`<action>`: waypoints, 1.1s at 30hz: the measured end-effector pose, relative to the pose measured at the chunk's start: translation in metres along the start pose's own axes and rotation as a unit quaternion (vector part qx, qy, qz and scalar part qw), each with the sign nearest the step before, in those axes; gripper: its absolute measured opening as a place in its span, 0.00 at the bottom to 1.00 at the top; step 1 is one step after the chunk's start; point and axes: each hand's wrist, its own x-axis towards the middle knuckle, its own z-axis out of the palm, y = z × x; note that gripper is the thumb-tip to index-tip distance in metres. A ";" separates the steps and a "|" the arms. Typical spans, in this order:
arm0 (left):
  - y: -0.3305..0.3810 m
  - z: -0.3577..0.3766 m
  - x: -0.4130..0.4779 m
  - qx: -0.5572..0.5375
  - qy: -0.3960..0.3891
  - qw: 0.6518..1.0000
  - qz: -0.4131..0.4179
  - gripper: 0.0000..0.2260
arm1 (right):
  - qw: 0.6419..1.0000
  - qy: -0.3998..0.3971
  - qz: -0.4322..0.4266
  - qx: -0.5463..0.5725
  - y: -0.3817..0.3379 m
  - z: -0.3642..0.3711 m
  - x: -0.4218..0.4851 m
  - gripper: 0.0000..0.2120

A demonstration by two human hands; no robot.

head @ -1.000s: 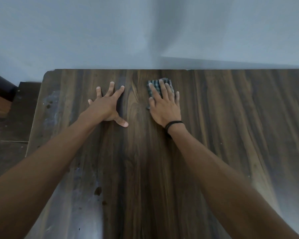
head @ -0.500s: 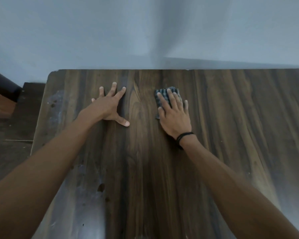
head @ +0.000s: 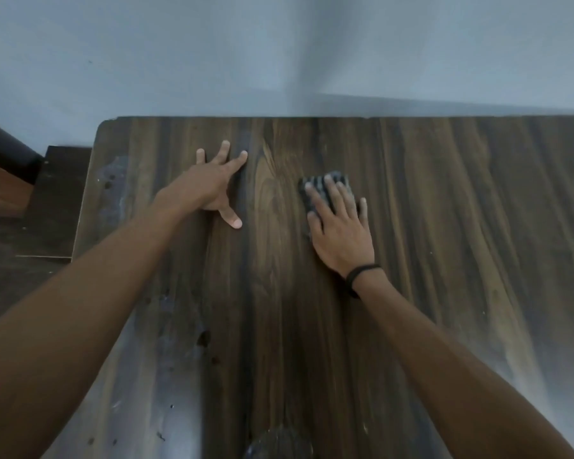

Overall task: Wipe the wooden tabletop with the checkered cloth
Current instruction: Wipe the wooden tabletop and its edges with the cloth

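Right grip (head: 340,233) lies flat, straight fingers (head: 334,193) pressing checkered cloth (head: 316,182) beneath them; left grip (head: 212,190) splayed on tabletop (head: 444,226).

Open tabletop (head: 461,243) stretches right of the cloth (head: 343,179); the left hand (head: 209,185) blocks leftward, the wall (head: 279,61) beyond.

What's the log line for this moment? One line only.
right hand flat on grey checkered cloth | left hand flat on dark wooden tabletop

Nothing legible: you have no text, label, brand or number on or around the wooden tabletop (head: 444,260).
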 end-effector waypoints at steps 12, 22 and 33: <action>0.000 0.018 -0.036 -0.011 0.055 0.998 0.005 0.55 | 0.997 -0.008 -0.078 -0.023 -0.045 0.031 -0.066 0.26; 0.013 0.065 -0.089 0.007 -0.026 1.000 -0.010 0.66 | 0.990 -0.006 -0.136 -0.032 -0.033 0.038 -0.126 0.26; 0.002 0.120 -0.139 -0.018 -0.012 0.999 -0.032 0.66 | 0.999 0.026 -0.028 -0.003 -0.030 0.039 -0.169 0.26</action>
